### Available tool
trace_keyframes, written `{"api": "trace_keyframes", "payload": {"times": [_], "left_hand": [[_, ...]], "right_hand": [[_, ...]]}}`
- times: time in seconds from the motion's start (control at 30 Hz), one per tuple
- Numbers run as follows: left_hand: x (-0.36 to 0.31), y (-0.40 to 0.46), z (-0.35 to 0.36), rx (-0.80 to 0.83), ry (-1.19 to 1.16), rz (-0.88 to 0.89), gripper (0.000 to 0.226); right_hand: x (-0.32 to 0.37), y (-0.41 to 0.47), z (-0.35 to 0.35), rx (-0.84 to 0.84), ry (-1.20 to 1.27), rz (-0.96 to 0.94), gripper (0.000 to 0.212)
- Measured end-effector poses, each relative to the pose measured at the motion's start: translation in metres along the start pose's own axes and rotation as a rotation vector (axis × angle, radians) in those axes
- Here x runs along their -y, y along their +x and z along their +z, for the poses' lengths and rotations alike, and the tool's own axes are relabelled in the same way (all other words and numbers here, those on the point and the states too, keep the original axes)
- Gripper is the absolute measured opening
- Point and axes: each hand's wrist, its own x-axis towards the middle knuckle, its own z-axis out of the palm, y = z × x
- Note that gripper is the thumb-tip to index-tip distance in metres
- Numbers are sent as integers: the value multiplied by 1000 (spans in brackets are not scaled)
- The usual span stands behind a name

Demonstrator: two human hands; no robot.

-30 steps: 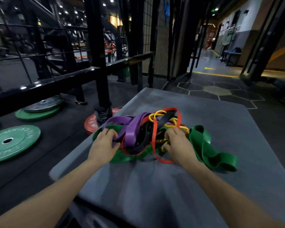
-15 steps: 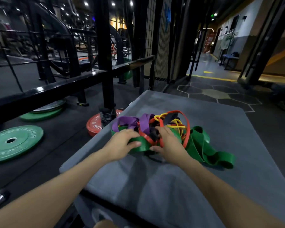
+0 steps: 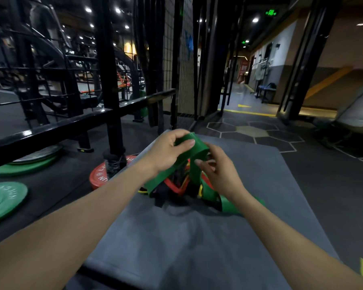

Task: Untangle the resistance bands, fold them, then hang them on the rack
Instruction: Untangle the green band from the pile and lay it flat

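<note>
A wide green resistance band [image 3: 197,146] is raised off a grey padded box [image 3: 197,237]. My left hand [image 3: 168,151] pinches its top loop between thumb and fingers. My right hand [image 3: 220,174] is just right of the loop, fingers curled toward the band's right strand; whether it grips is unclear. Below hangs a tangle of red, yellow and black bands [image 3: 176,187], partly lifted with the green one. The purple band is hidden.
A black steel rack frame [image 3: 111,91] with a horizontal rail stands to the left. Green weight plates [image 3: 2,199] and a red plate [image 3: 101,176] lie on the dark floor. A corridor with hexagon floor marks runs ahead on the right.
Both hands were pressed on the pile lying flat on the box. Now they have risen, the left pulling the green band's loop up and dragging the tangle with it.
</note>
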Motion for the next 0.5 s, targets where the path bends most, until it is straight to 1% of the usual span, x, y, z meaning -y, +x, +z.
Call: {"api": "trace_keyframes", "payload": {"times": [0.07, 0.13, 0.2, 0.3, 0.37, 0.4, 0.43, 0.47, 0.5], "left_hand": [[1, -1, 7, 38, 1, -20, 14], [8, -5, 12, 82, 126, -64, 18], [22, -10, 16, 116, 264, -123, 26], [45, -15, 18, 99, 384, -212, 26], [62, -15, 20, 97, 533, -225, 23], [70, -15, 21, 94, 587, -230, 21], [77, -16, 22, 84, 614, -244, 20], [84, -15, 22, 79, 629, -265, 24], [91, -15, 22, 89, 656, -289, 34]], "right_hand": [[-1, 3, -9, -153, -120, -27, 20], [-5, 1, -20, -223, -213, -57, 24], [-14, -6, -29, -226, -276, -41, 31], [-35, -23, -36, -209, -333, 23, 34], [-47, -33, -39, -153, -391, 68, 43], [-52, -38, -41, -83, -437, 99, 54], [-56, -42, -42, 12, -483, 133, 66], [-60, -46, -42, 115, -525, 157, 74], [-63, -50, -41, 212, -567, 159, 77]]}}
